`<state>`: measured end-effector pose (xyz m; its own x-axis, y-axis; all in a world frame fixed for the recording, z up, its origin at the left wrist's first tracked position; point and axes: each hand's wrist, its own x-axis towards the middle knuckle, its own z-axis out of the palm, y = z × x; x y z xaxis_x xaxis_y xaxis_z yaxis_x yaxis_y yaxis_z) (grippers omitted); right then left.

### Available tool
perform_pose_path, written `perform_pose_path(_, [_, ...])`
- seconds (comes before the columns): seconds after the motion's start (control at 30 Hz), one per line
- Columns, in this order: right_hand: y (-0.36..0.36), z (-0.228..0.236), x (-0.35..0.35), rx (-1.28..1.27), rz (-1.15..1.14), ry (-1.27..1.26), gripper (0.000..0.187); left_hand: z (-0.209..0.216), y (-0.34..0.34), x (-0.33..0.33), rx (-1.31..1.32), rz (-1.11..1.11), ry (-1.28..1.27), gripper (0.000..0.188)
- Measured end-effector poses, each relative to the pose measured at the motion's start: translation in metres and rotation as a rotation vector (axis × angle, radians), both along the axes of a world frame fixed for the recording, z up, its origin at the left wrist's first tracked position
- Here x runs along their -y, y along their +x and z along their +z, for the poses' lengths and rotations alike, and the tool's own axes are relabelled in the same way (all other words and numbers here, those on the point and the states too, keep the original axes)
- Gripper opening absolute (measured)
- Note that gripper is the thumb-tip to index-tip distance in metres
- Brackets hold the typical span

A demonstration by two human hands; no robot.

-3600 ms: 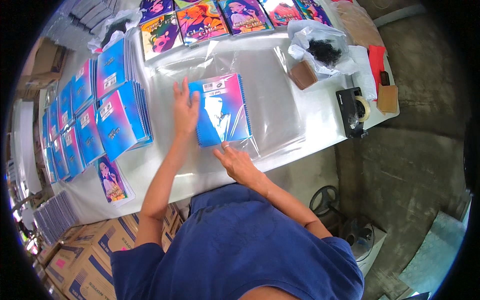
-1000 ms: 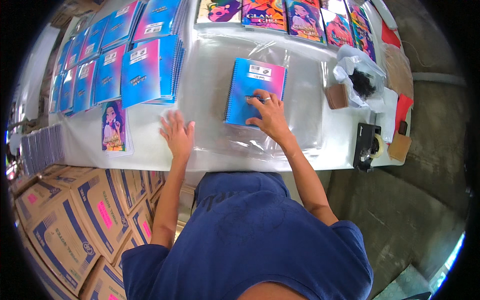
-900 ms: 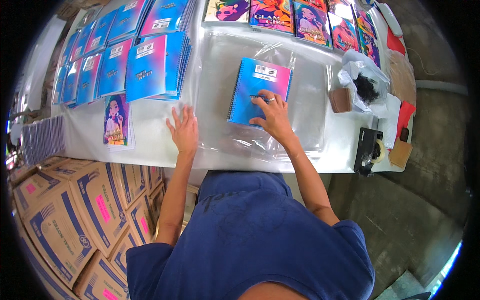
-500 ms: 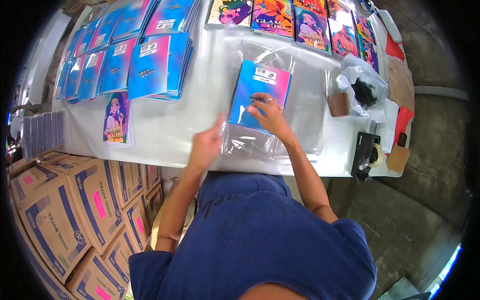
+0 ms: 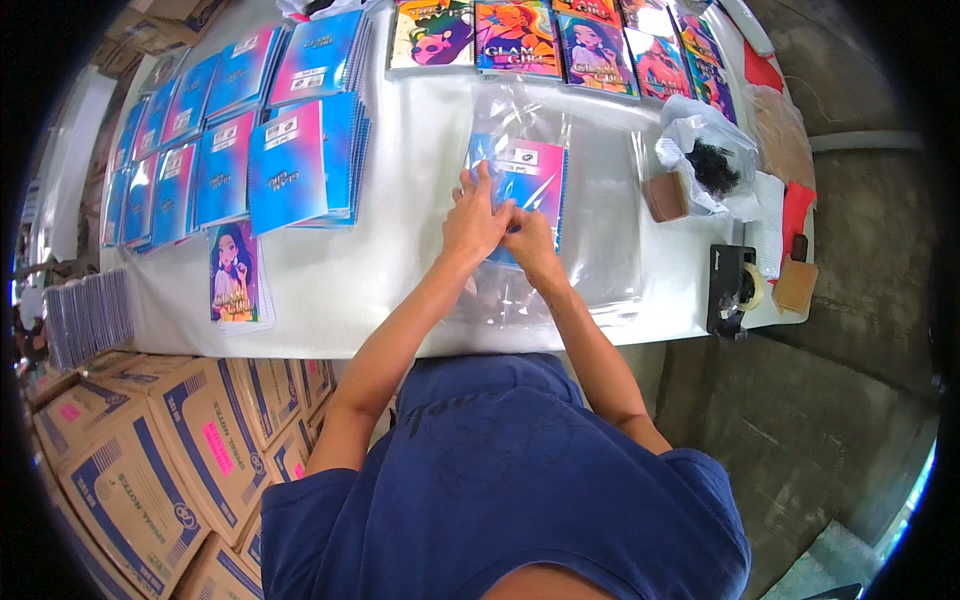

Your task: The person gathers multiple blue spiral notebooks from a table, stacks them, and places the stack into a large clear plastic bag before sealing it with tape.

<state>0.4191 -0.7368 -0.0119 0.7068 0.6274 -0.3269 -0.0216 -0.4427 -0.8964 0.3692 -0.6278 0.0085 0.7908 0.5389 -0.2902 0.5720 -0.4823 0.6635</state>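
A blue and pink spiral notebook point(image 5: 545, 190) lies on the table in front of me, with shiny clear plastic film over its left part and lower edge. My left hand point(image 5: 475, 222) rests on the film across the notebook's left side, its fingers stretched out. Beside it, my right hand point(image 5: 532, 247) is closed at the notebook's lower part, its fingertips pinching the film and meeting the left thumb. Under and around the notebook spread several flat clear plastic sleeves point(image 5: 605, 215).
Stacks of blue-pink notebooks point(image 5: 285, 170) stand at the left, a picture-cover notebook point(image 5: 233, 265) before them. Picture-cover notebooks point(image 5: 515, 40) line the far side. At right are a plastic bag point(image 5: 735, 190) with dark stuff and a tape dispenser point(image 5: 728, 290). Cartons point(image 5: 140, 490) are stacked lower left.
My left hand has moved right and forward from the table's near side onto the notebook. Film now covers part of the cover. My right hand has drawn slightly nearer me and closed.
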Motion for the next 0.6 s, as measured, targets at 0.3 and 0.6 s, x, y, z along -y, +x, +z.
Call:
perform_pose_path(0.3, [0.005,0.014,0.011,0.059,0.093,0.035,0.016,-0.021,-0.009,-0.017,0.281,0.021,-0.145,0.056])
perform_pose_path(0.6, [0.006,0.025,0.015,-0.064,0.058,0.021,0.014,0.039,-0.019,-0.088,0.666,-0.188,0.489,0.069])
